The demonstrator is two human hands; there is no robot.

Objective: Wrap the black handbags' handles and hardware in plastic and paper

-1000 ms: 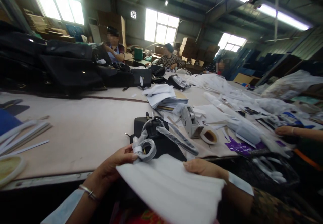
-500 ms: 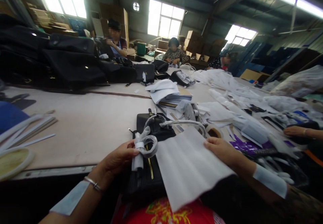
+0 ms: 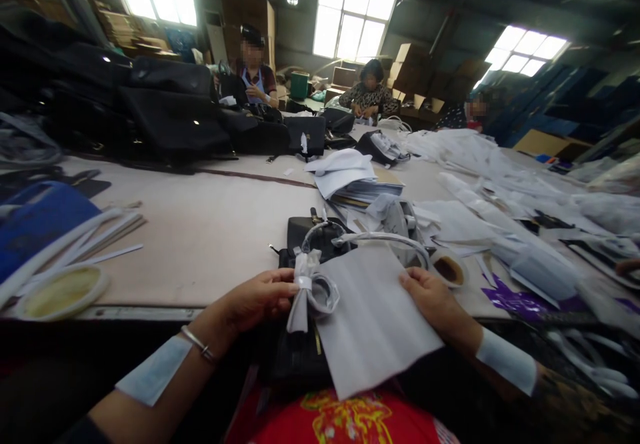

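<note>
A black handbag (image 3: 300,357) lies at the table's near edge, partly over my lap. My left hand (image 3: 257,297) is closed on the bag's handle ring, which is wrapped in white foam (image 3: 313,287). My right hand (image 3: 433,294) pinches the right edge of a white foam sheet (image 3: 373,321) that lies flat over the bag. A second wrapped handle (image 3: 385,239) arches just behind the sheet. Both wrists carry pale sleeve cuffs, and the left one has a bracelet.
A tape roll (image 3: 449,269) sits right of my right hand. Stacked papers (image 3: 350,181) and white wrapping (image 3: 470,157) cover the table's right. Black bags (image 3: 170,117) pile at the far left. A yellow tape roll (image 3: 63,292) and white strips lie left. Three people work at the far end.
The foam sheet came down from in front of me and now lies flat over the bag. My left hand kept its hold on the wrapped ring. The view shifted slightly right.
</note>
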